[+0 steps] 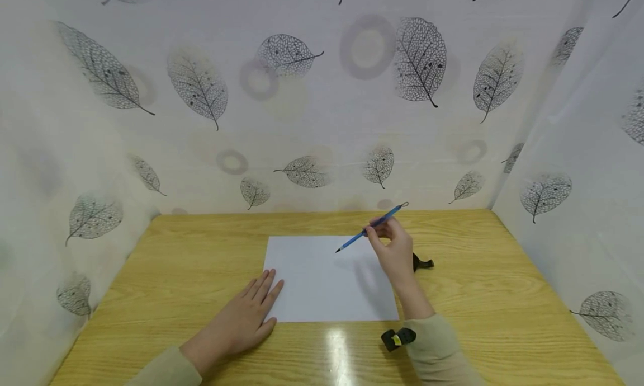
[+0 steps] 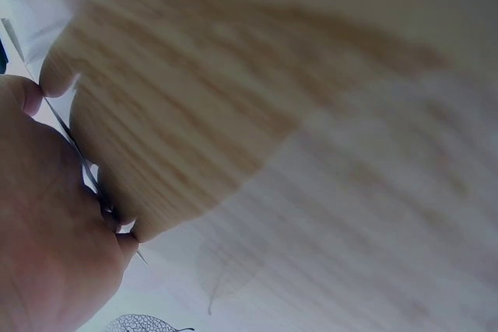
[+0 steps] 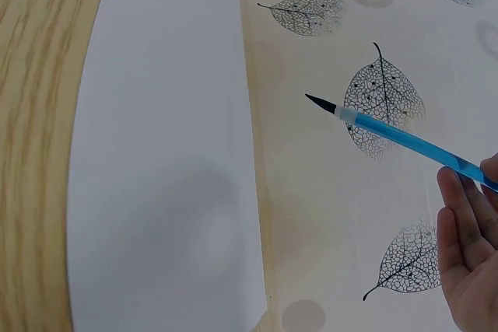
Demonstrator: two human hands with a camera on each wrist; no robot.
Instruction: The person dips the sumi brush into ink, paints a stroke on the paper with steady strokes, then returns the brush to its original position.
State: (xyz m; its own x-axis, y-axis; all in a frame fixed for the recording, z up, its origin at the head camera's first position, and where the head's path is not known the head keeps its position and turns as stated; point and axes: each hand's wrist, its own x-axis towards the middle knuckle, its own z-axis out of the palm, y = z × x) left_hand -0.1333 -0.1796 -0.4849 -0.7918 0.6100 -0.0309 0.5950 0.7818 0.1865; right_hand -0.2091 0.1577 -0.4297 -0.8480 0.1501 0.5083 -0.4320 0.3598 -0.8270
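A blue writing brush (image 1: pixel 356 238) with a dark pointed tip and a small loop at its top end slants above a blank white sheet of paper (image 1: pixel 322 285). My right hand (image 1: pixel 394 252) pinches its shaft between thumb and fingers. The right wrist view shows the brush (image 3: pixel 405 140) with its dark tip raised over the paper (image 3: pixel 156 138). My left hand (image 1: pixel 246 319) rests on the lower left edge of the sheet, fingers extended. Seen edge-on in the left wrist view, the paper runs past the fingers of the left hand (image 2: pixel 54 215).
The sheet lies on a wood-grain table (image 1: pixel 186 268). A white curtain (image 1: pixel 322 106) printed with grey leaves surrounds the table at the back and both sides. Black pieces of gear (image 1: pixel 422 263) show beside my right forearm.
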